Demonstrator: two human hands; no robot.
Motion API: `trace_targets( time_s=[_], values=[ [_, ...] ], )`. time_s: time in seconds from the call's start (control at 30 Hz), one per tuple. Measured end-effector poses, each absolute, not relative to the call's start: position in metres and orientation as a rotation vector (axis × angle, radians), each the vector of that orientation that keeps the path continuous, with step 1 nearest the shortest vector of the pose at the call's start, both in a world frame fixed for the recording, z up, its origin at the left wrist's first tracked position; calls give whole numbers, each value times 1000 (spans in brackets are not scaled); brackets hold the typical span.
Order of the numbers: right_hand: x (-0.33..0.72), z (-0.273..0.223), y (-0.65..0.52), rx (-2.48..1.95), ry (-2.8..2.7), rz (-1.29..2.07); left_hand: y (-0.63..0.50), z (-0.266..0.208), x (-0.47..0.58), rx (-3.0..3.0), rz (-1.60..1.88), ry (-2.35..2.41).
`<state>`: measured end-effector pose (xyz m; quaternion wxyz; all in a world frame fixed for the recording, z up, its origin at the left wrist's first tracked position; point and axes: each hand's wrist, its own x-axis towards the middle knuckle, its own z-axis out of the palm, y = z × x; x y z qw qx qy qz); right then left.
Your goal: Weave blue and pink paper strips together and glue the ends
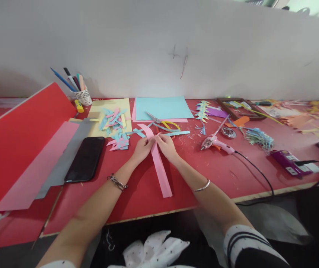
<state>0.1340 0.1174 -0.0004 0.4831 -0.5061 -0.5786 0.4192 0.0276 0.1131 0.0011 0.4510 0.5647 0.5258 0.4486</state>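
Observation:
Between my two hands runs a long pink paper strip, its lower end hanging toward the table's front edge and its upper end curling away past my fingers. My left hand pinches the strip from the left. Close beside it, my right hand has its fingertips closed on the same paper. Just beyond lie scissors with yellow handles and a light blue paper strip. Small pink and blue paper cuttings are piled left of my left hand.
A black phone lies on the left, near a red board. Blue paper sheets rest at the back. Toward the right are a pink glue gun with its cord, a purple power strip and a brown tray. A pen cup stands by the wall.

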Motion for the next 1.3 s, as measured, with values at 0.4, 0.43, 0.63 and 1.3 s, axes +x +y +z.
trace_targets(
  time_s=[0.4, 0.43, 0.63, 1.3],
  values=[
    [135, -3, 118, -1259, -1374, 1072, 113, -2, 25, 1369, 1215, 1365],
    [134, -2, 118, -1256, -1366, 1076, 113, -1, 25, 1379, 1189, 1347],
    [134, 0, 117, -1227, -1378, 1083, 112, 1, 28, 1411, 1133, 1315],
    [134, -3, 118, -1212, -1349, 1118, 111, 0, 28, 1415, 1149, 1319]
  ],
)
